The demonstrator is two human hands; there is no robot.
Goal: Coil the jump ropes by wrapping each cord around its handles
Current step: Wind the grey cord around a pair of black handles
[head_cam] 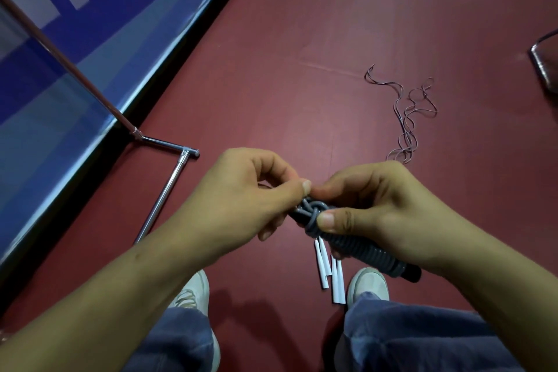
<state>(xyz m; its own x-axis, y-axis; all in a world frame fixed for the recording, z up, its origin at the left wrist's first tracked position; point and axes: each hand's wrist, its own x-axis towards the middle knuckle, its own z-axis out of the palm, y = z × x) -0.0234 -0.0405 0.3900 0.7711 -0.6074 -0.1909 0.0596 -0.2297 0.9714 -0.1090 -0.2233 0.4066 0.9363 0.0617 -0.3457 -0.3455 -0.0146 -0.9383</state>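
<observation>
A jump rope (359,248) is held in front of me, its grey cord wound in tight turns around dark handles whose black end sticks out at the lower right. My right hand (383,214) grips the wrapped bundle, thumb pressed on the cord near a knot-like crossing of loops. My left hand (244,196) pinches the cord end at that crossing between thumb and fingers. A second, thin jump rope cord (407,118) lies loose and tangled on the red floor further ahead to the right.
Several white strips (329,269) lie on the red floor (302,39) between my shoes. A chrome tube frame (163,190) stands at the left beside a blue banner (75,54). A dark object (546,60) sits at the right edge.
</observation>
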